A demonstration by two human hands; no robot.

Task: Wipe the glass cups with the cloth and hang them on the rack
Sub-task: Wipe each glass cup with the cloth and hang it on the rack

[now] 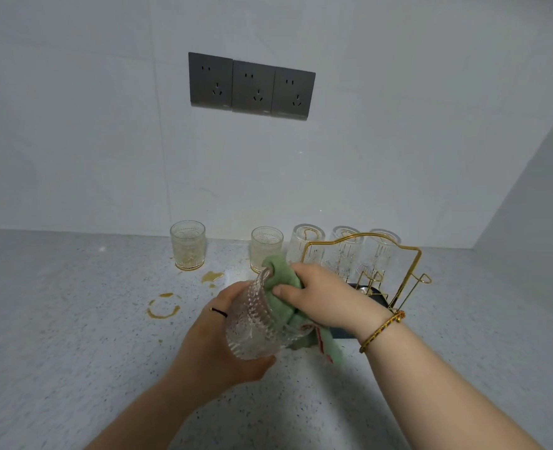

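My left hand (210, 345) grips a patterned glass cup (255, 323) from below, tilted with its mouth up and away from me. My right hand (320, 297) holds a green cloth (283, 289) pushed into the cup's rim; the cloth's tail hangs down beside the cup. Two stained glass cups stand upright by the wall, one (188, 245) at the left and one (266, 246) partly behind the cloth. The gold wire rack (408, 274) on a dark tray (377, 298) carries three cups hung upside down (343, 251).
Brown liquid stains lie on the speckled counter: a ring (163, 308) and a small puddle (212, 277). Three grey wall sockets (251, 86) sit above. A wall closes in the right side behind the rack.
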